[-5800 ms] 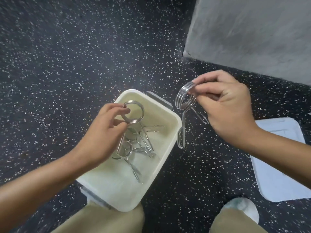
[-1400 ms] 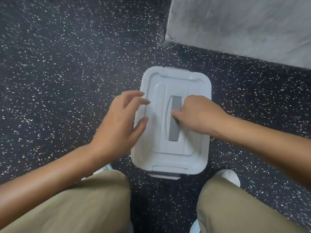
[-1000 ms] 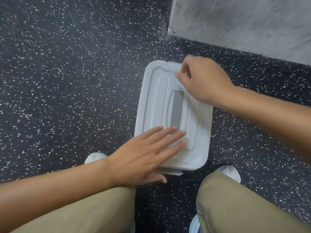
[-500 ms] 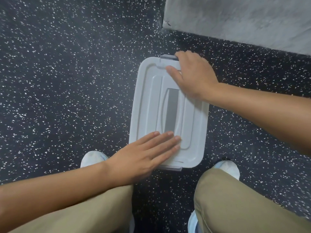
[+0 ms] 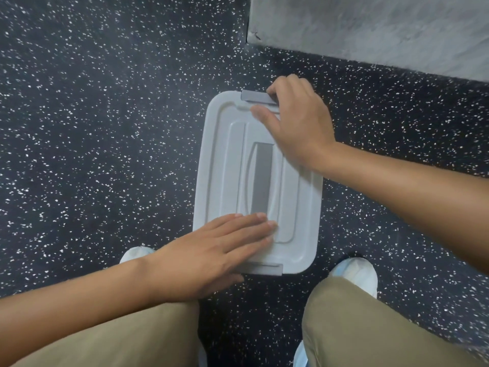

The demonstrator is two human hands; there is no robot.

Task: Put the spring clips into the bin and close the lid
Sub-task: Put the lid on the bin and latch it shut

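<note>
A white lid (image 5: 225,165) with a grey handle strip (image 5: 262,176) covers the bin on the dark speckled floor, so the bin's body and the spring clips inside are hidden. My left hand (image 5: 211,258) lies flat on the lid's near end, fingers stretched out, its heel over the near grey latch (image 5: 267,268). My right hand (image 5: 296,123) is at the far end. Its fingers curl over the far grey latch (image 5: 254,96) and its thumb presses the lid's rim.
A grey concrete block or wall base (image 5: 370,30) stands at the far right. My two knees in tan trousers (image 5: 383,324) and white shoe covers (image 5: 354,271) flank the bin's near end. Speckled floor (image 5: 92,128) spreads to the left.
Since the oldest frame the clips went into the bin and the lid went on. In the last second my right hand reached the far latch and gripped it; my left hand stays flat.
</note>
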